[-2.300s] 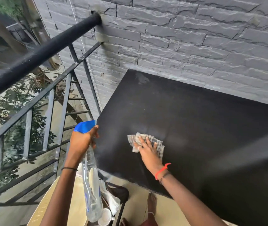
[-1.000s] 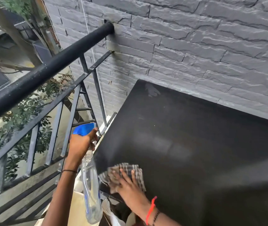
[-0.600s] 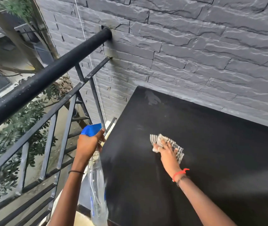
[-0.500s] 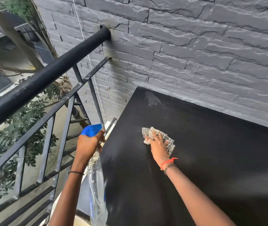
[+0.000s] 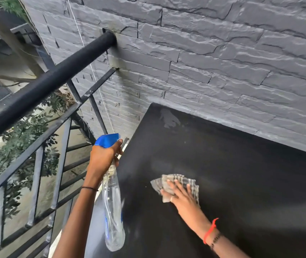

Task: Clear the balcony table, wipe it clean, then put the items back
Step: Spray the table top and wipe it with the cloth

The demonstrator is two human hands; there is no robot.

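Head view: the tabletop (image 5: 241, 174) is seen bare of items, so clearing is judged done; wiping is judged under way; a checked cloth (image 5: 190, 183) is pressed flat under the right grip (image 5: 182, 199), fingers straight upon it; a spray bottle (image 5: 112, 211) is clasped at the neck by the left grip (image 5: 102, 157) and hangs below it, beside the tabletop's edge; a pale smudge (image 5: 169, 118), far ahead of the right grip near the wall (image 5: 222, 53), remains to be wiped; the items to be put back are not shown; the tabletop's right and near parts are cut off; the bottle's contents cannot be made out.
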